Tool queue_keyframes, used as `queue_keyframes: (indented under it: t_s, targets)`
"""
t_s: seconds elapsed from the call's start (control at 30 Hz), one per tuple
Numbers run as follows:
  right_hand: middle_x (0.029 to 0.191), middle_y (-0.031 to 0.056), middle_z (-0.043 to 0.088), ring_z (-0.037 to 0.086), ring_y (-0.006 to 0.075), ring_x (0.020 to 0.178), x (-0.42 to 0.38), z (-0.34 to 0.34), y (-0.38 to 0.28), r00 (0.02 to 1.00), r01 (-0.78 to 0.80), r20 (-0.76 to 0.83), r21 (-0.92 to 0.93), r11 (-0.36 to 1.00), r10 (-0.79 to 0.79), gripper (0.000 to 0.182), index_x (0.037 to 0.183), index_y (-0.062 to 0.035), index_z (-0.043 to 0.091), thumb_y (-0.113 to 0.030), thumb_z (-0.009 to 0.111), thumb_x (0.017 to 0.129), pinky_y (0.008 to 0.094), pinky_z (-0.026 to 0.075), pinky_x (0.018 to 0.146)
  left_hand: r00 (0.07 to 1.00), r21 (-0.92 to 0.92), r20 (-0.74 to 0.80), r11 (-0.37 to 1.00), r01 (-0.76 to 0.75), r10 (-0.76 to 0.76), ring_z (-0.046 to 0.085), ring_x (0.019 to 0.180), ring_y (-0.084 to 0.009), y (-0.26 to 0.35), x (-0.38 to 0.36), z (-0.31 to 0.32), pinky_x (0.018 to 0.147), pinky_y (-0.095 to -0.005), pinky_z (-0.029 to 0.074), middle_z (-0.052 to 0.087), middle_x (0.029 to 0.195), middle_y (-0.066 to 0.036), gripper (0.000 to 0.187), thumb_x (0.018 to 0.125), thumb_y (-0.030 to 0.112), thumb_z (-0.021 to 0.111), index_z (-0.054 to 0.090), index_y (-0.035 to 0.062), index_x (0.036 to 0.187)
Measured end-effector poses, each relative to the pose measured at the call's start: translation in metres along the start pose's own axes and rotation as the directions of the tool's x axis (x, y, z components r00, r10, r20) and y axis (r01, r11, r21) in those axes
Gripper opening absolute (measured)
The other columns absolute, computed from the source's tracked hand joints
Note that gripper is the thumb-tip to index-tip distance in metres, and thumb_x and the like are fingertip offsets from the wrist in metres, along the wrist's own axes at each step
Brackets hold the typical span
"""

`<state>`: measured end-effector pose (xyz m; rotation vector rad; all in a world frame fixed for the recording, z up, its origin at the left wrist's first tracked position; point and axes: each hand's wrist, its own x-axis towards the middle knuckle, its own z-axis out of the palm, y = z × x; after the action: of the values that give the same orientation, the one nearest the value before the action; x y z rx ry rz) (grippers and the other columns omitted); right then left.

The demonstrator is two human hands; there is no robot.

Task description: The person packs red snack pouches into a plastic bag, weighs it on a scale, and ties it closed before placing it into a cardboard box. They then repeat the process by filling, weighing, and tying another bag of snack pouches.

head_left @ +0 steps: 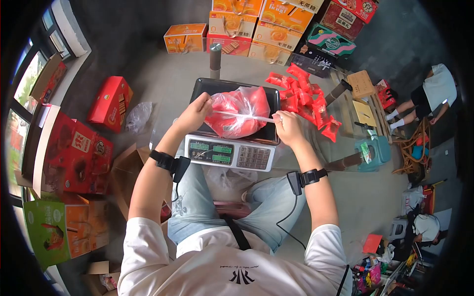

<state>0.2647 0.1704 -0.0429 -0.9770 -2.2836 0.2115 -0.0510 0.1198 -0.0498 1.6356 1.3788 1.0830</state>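
A clear plastic bag (242, 126) filled with red packets rests on the black tray (201, 88) of a digital scale (230, 152). My left hand (197, 111) is closed on one twisted end of the bag, at its left side. On the other side, my right hand (289, 127) grips the opposite end. Between the two hands the twisted plastic stretches across the top of the bag. Loose red packets (303, 96) lie in a heap on the glass table, right of the scale.
Orange gift boxes (232, 24) are stacked behind the table. A red box (111, 103) and a crumpled plastic bag (138, 117) lie at left, above an open cardboard box (129, 170). A teal container (377, 150) stands at right. Another person (439, 86) is farther right.
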Motion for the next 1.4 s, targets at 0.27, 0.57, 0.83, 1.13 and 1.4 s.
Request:
queue_keyframes:
  t_s: [0.27,0.57,0.83,1.13,1.4]
  targets:
    - [0.074,0.0113,0.06,0.06,0.0265,0.07,-0.015,0.014,-0.022,0.989,-0.14,0.001,0.352,0.926,0.149,0.03,0.081,-0.0022,0.057,-0.024,0.045,0.097,0.0349,0.046,0.065,0.985,-0.127,-0.171,0.99,-0.06,0.038,0.048,0.07,-0.0097,0.016,-0.009,-0.004,0.066,-0.0254,0.043,0.051,0.074,-0.002,0.017,0.1,0.017,0.041,0.046,0.0031,0.091]
    - [0.08,0.0077,0.061,0.06,0.0158,0.074,0.055,0.001,-0.084,0.957,-0.099,-0.147,0.642,0.761,0.249,0.025,0.095,0.0013,0.057,-0.021,0.045,0.098,0.0296,0.048,0.07,0.963,-0.285,-0.106,0.921,-0.266,0.246,0.051,0.072,-0.0077,0.102,0.034,0.025,0.069,-0.0225,0.044,0.054,0.078,-0.001,0.018,0.098,0.017,0.046,0.053,0.0014,0.091]
    - [0.074,0.0084,0.063,0.058,0.0117,0.068,0.063,0.014,-0.088,0.96,-0.276,0.178,0.51,0.815,0.214,0.021,0.097,0.0012,0.061,-0.019,0.058,0.091,0.028,0.047,0.065,0.933,0.029,-0.128,0.941,-0.336,0.337,0.053,0.086,-0.0092,0.078,-0.002,0.045,0.074,-0.0261,0.046,0.053,0.098,-0.007,0.016,0.091,0.011,0.056,0.053,0.0024,0.104]
    - [0.084,0.0131,0.061,0.06,0.0231,0.074,0.068,0.004,-0.146,0.995,0.073,0.007,0.586,0.807,-0.095,0.014,0.094,0.0012,0.061,-0.011,0.055,0.089,0.0308,0.047,0.068,0.947,0.234,-0.298,0.971,-0.052,0.122,0.061,0.061,-0.0313,0.05,-0.047,0.062,0.058,-0.0381,0.049,0.06,0.067,-0.013,0.045,0.08,0.016,0.064,0.047,0.0023,0.119]
    - [0.099,0.0116,0.06,0.062,0.0166,0.08,0.037,0.018,-0.195,0.985,0.122,-0.006,0.725,0.678,-0.171,0.016,0.101,0.001,0.061,-0.004,0.058,0.086,0.0284,0.049,0.075,0.778,0.104,-0.624,0.995,-0.001,0.066,0.056,0.065,-0.0164,0.042,-0.153,-0.029,0.063,-0.0284,0.045,0.058,0.07,-0.011,0.023,0.075,-0.005,0.051,0.058,0.001,0.096]
